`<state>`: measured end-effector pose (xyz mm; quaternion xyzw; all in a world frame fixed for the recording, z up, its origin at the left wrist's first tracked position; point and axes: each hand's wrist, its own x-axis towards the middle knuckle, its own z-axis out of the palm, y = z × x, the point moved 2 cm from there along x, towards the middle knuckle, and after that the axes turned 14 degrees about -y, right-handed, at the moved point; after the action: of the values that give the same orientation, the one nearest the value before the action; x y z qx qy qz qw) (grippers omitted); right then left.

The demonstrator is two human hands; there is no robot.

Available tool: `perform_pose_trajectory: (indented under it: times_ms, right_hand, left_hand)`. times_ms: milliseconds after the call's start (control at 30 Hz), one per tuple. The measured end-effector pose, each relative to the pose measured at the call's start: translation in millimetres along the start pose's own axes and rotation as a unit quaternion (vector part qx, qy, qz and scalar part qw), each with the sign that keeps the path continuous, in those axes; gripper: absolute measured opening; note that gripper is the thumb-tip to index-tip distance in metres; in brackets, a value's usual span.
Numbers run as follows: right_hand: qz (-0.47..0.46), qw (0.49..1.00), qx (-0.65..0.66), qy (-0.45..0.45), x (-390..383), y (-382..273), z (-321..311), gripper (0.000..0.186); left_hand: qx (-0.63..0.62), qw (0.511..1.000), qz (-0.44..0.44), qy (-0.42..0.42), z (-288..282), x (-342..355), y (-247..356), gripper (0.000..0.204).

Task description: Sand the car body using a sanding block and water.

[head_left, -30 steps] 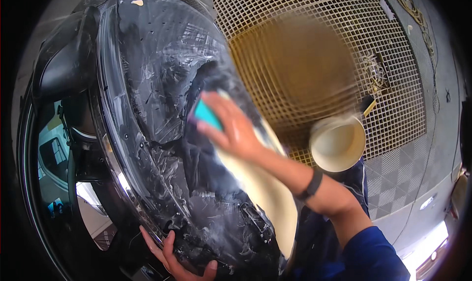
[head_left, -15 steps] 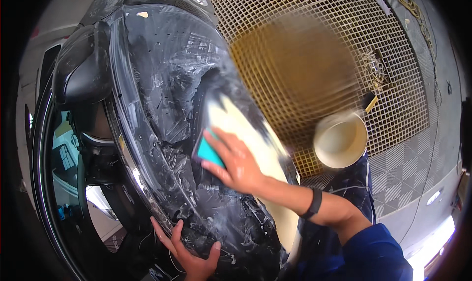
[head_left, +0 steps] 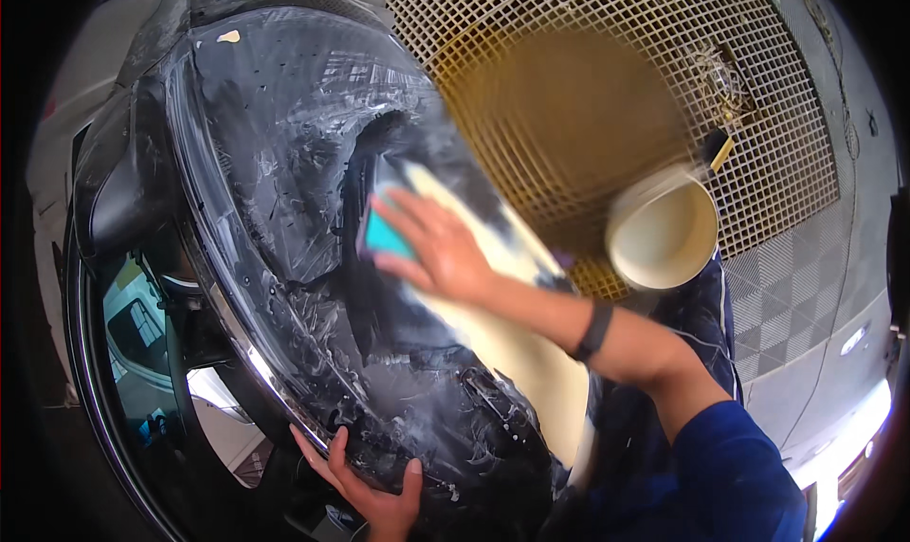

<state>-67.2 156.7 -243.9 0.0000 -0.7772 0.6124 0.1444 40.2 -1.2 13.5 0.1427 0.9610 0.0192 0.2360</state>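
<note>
Soapy car door (head_left: 313, 210) — sponge (head_left: 387, 237) underhand

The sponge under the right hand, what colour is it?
The sponge is teal, seen in the head view, under the right hand.

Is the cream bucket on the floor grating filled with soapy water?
No: the cream bucket lies tipped on the floor grating, its open mouth facing the camera, and its inside looks empty.

Car-wash bay. A soapy black car door (head_left: 313, 286) stands over yellow drainage grating (head_left: 588, 96). A cream bucket (head_left: 662, 231) rests nearby.
</note>
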Motion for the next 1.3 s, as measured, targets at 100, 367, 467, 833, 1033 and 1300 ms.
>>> perform_pose_trajectory:
  times_ms: [100, 367, 467, 833, 1033, 1300]
  right_hand:
    - [0.043, 0.997, 0.022, 0.063, 37, 23, 22, 0.061]
    - [0.009, 0.999, 0.034, -0.027, -7, 3, 6, 0.07]
    - [0.037, 0.993, 0.106, 0.023, 35, 98, 30, 0.063]
    - [0.239, 0.955, 0.172, 0.031, -43, 192, 77, 0.058]
    - [0.206, 0.962, 0.176, 0.007, -9, 132, 53, 0.057]
    - [0.166, 0.983, 0.071, 0.021, 37, 146, 48, 0.055]
  left_hand:
    - [-0.006, 1.0, -0.019, -0.003, 1, 1, -3, 0.089]
    - [0.017, 1.0, -0.016, 0.004, -3, -3, 1, 0.091]
    - [0.011, 1.0, -0.011, 0.01, 0, -1, -5, 0.093]
    - [0.065, 0.995, -0.065, -0.033, -6, -10, -13, 0.093]
    - [0.098, 0.993, -0.049, -0.037, -12, -8, -15, 0.09]
    - [0.085, 0.994, -0.041, -0.046, -13, 8, -20, 0.089]
